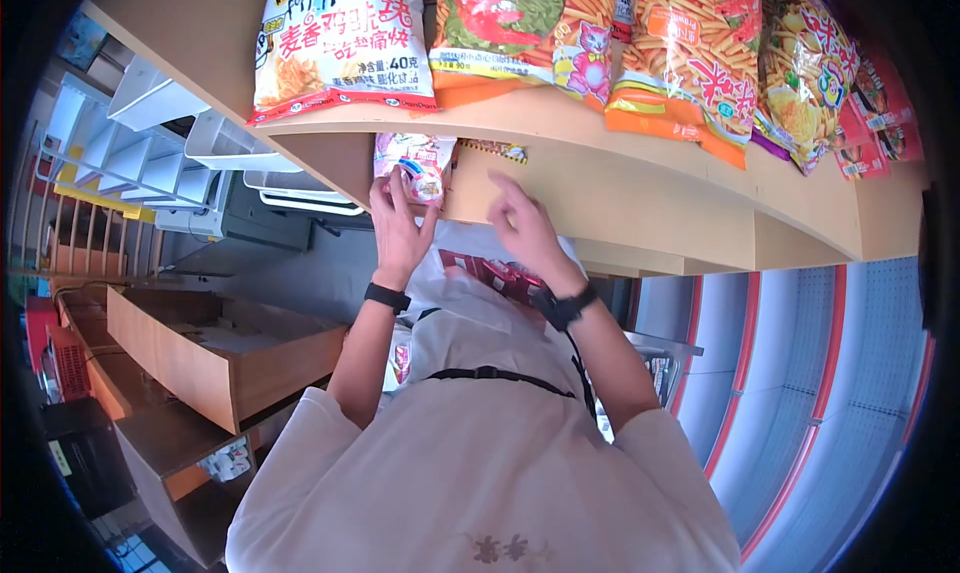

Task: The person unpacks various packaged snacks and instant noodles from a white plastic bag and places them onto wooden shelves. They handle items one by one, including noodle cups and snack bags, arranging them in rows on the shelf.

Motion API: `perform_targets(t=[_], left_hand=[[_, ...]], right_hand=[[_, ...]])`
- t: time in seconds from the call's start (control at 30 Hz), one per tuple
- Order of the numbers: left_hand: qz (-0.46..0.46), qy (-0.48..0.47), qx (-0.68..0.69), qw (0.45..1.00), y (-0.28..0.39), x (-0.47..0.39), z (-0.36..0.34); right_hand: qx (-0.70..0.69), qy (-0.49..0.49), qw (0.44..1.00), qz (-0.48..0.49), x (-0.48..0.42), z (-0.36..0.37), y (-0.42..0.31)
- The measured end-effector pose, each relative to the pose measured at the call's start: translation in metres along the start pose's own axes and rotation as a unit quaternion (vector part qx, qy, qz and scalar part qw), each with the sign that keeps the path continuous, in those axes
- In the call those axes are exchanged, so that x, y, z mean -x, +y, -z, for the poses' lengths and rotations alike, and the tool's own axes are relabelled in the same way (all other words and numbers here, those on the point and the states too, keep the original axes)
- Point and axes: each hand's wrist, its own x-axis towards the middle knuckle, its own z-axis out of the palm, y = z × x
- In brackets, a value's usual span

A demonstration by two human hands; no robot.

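My left hand (401, 224) rests its fingers on the front of a small pink and white snack packet (415, 156), which stands at the left end of a lower wooden shelf (600, 205). Whether the fingers grip it or only press on it I cannot tell. To the right, my right hand (523, 220) is raised before the shelf with fingers partly curled and nothing seen in it. Between the hands, farther back, lies a yellow and dark packet (495, 150). Below them, a translucent plastic bag (480, 250) with dark red packets (491, 273) is against my body.
Large snack bags (345, 47) line the upper wooden shelf (525, 111), with red packets (874, 115) at its right end. White baskets (232, 145) are at the left, above an open wooden box (172, 355). White shelving with red edges (750, 333) stands to the right.
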Motion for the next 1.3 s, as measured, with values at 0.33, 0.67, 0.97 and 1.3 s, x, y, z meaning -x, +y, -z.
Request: perform_targets(t=[0.33,0.67,0.97,1.3], left_hand=[[0.027,-0.143,0.008,0.989,-0.052,0.075,0.011],[0.506,-0.236,0.343,0.756,-0.145,0.135,-0.050],[0.414,-0.295,0.582,0.635,0.027,0.070,0.023],[0.346,-0.275,0.645,0.623,0.077,0.056,0.073]], right_hand=[[0.432,0.021,0.875,-0.217,0.221,0.076,0.071],[0.121,0.158,0.947,-0.253,0.236,0.088,0.121],[0.067,0.136,0.967,-0.204,0.241,0.086,0.102],[0.355,0.056,0.870,-0.339,0.291,0.048,0.138]])
